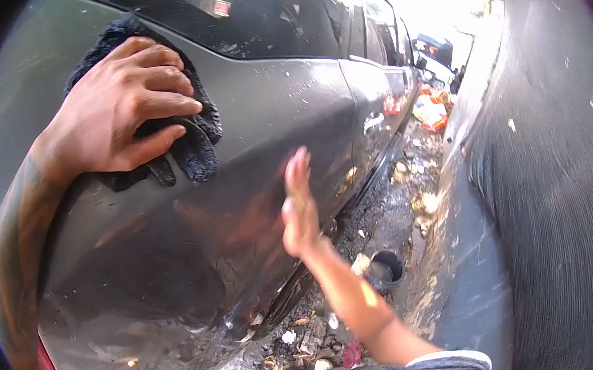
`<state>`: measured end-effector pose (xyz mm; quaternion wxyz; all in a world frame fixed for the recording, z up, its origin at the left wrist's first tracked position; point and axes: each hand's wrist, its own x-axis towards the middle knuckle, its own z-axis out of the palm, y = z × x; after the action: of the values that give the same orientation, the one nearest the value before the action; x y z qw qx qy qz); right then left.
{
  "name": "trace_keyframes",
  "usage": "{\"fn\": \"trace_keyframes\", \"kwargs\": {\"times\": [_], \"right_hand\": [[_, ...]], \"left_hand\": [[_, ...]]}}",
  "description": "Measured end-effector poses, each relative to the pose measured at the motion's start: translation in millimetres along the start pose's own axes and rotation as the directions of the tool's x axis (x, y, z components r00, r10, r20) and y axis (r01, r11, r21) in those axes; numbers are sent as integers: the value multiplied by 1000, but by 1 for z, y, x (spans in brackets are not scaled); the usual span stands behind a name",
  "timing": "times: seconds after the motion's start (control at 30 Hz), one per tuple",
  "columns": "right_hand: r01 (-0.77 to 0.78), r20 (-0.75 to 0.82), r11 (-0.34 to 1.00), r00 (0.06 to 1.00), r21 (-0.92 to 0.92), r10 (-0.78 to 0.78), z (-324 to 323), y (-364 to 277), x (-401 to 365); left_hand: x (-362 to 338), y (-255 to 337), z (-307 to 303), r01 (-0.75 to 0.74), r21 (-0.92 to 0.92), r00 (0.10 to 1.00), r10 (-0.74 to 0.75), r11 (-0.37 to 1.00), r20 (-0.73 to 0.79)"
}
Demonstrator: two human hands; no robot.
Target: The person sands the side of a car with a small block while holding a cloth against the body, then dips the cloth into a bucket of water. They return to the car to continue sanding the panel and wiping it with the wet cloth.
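The left hand (122, 106) grasps a cloth (199, 148) against the car (268, 119), the right hand (301, 217) is open and empty, and wiping appears partway, with droplets (306, 84) marking the bodywork beyond.

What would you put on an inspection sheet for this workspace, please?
Surface: grey car side panel, glossy, with pale specks and reflections.
Job's things: dark, fluffy cloth against the panel.
Clutter: crumpled red-and-white litter and scattered debris along the ground; a dark open container stands there.
Grip: left hand is on the cloth; right hand is open and empty, near the panel, contact unclear.
Cables: nothing seen.
Surroundings: narrow passage, dark ridged wall opposite, bright glare beyond.
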<state>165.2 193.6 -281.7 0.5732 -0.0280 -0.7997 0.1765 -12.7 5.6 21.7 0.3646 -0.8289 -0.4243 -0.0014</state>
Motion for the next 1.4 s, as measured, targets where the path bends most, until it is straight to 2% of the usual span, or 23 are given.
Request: {"fn": "trace_keyframes", "kwargs": {"times": [0.07, 0.1, 0.17, 0.27, 0.3, 0.37, 0.47, 0.53, 0.6, 0.67, 0.7, 0.8, 0.83, 0.9, 0.97, 1.0, 1.07, 1.13, 1.17, 1.27, 1.33, 1.37, 1.4], "right_hand": [[-154, -81, 987, 984, 37, 157, -33, 43, 47], [-187, -115, 982, 975, 43, 190, -38, 65, 66], [-189, -127, 982, 973, 31, 191, -31, 54, 63], [-93, 32, 990, 995, 103, 91, 12, -58, 6], [-89, 33, 991, 996, 98, 86, 10, -49, 5], [100, 104, 993, 989, 60, -106, 2, -22, 9], [-62, -3, 998, 998, -28, 62, -24, 16, 65], [-92, -58, 994, 994, -66, 88, -11, -3, 66], [-86, 35, 990, 996, 109, 82, 14, -71, 24], [-9, 169, 989, 985, 144, -16, 21, -68, 1], [80, 137, 991, 986, 109, -95, 12, -47, 11], [-135, -32, 990, 991, -49, 134, -20, 6, 77], [-146, -26, 988, 989, -52, 145, -17, 0, 71], [-226, -140, 973, 966, -48, 217, 2, -20, 67], [-198, -57, 980, 979, -3, 198, 23, -65, 21], [-125, -1, 992, 992, 7, 125, 36, -79, -7], [-78, 109, 997, 991, 23, 75, 38, -71, -26], [-32, 7, 999, 999, -31, 32, 16, -49, 23], [-86, -72, 994, 994, -70, 81, 10, -35, 47], [-321, -105, 946, 943, -49, 315, -2, -21, 79], [-227, -143, 974, 965, -15, 222, 32, -62, 43], [-201, -93, 978, 974, 48, 205, 49, -89, 20], [-105, -12, 992, 994, 71, 107, 61, -112, -6]], "left_hand": [[0, -2, 1, 1, 1, 1000, -1, 1000, 0], [-1, -3, 2, -2, 23, 1000, 2, 1000, -4], [-2, 0, 4, 12, 7, 1000, -12, 1000, -5], [-1, -2, 3, 25, -17, 1000, -26, 1000, -10], [-2, -2, 3, 20, -15, 1000, -20, 1000, -13], [1, -3, 4, -1, -19, 1000, 1, 1000, -14], [-2, -1, 6, 13, -8, 1000, -14, 1000, -21], [-2, 1, 5, 17, 37, 999, -16, 999, -42], [-2, 1, 1, 19, 12, 999, -19, 1000, -29], [-1, 3, 1, 24, -7, 999, -24, 1000, -26], [-4, -7, 9, -10, 2, 1000, 10, 1000, -28], [-1, 5, -5, 34, -30, 999, -33, 999, 28], [-3, 2, -3, 9, -20, 998, -8, 1000, 61], [-2, 4, -3, -1, -27, 999, 2, 1000, 41], [0, 6, -1, -13, -20, 1000, 13, 1000, 16], [0, 8, 2, 44, -19, 999, -43, 999, 8], [4, 10, 0, 95, -7, 995, -95, 995, -9], [5, 11, -1, 146, 6, 989, -146, 989, 4], [6, 11, -1, 155, -1, 987, -155, 988, -42], [4, 9, 1, 192, 63, 979, -186, 979, -85], [4, 8, 0, 189, 77, 979, -182, 979, -94], [5, 11, -3, 217, 86, 975, -212, 972, -63], [7, 12, -5, 246, 100, 969, -244, 964, -34]]}}
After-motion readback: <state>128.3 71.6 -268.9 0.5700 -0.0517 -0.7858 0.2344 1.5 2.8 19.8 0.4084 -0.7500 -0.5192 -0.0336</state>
